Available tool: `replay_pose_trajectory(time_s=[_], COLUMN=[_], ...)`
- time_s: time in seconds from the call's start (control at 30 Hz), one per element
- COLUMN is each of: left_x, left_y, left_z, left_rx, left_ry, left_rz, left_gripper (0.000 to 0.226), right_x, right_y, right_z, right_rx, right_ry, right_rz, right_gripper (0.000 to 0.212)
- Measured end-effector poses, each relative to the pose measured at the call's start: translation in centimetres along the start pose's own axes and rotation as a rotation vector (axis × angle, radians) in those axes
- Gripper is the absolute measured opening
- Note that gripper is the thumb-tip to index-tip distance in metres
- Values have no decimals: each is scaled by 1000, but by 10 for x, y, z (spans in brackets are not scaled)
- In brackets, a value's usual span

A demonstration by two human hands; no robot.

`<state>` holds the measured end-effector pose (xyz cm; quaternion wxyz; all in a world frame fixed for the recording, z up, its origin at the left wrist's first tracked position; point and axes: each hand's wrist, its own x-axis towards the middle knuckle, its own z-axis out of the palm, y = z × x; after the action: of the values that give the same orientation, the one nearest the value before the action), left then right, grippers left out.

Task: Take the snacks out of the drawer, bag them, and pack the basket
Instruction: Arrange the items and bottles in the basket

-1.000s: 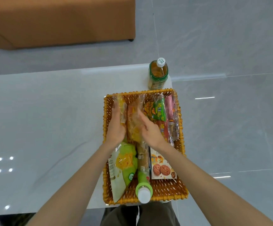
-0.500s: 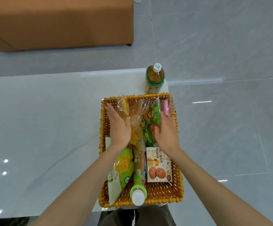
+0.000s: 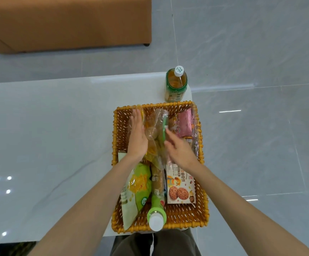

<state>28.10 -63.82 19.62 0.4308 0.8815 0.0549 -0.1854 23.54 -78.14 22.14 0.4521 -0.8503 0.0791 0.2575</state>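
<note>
A: Where do we locate the snacks?
B: In the wicker basket (image 3: 115,145) on the tabletop (image 3: 48,135); the clear snack bag (image 3: 154,130) sits in its far half.
A: Hand state?
B: We see the left hand (image 3: 137,137) flat, fingers straight, against the bag's left side; the right hand (image 3: 179,150), fingers extended, touches its right side

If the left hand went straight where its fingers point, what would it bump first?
Probably the far wall of the basket: the left hand lies flat, fingers pointing away, tips almost at that rim. The clear snack bag sits beside it, not ahead. Height is unclear, so it might pass over.
</note>
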Motion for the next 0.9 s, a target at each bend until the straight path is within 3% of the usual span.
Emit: replay_pose_trajectory(time_s=[0.1,0.13,0.27,0.47,0.6,0.7,0.9], left_x=[-9,-12,-19,-8,-8,-20,-81], left_y=[-2,-4,-14,-15,-9,-4,-22], left_z=[-4,-5,-16,-22,-29,-37,-48], left_rx=[-159,-196,-202,-187,-134,-82,58], left_ry=[12,22,34,-39,-97,-120,-15], left_rz=[-116,-171,-233,-267,-267,-199,-112], left_gripper=[57,57,53,52,62,76,73], right_x=[-4,-4,1,5,1,-23,-77], right_y=[16,24,36,25,19,11,-2], right_z=[-16,-18,-10,-2,-9,-9,14], right_rx=[-167,-158,-95,-146,-78,-185,-177], right_ry=[476,528,310,84,252,374,196], right_rz=[-70,-12,164,22,112,-36,-183], right_gripper=[54,58,66,70,70,65,56])
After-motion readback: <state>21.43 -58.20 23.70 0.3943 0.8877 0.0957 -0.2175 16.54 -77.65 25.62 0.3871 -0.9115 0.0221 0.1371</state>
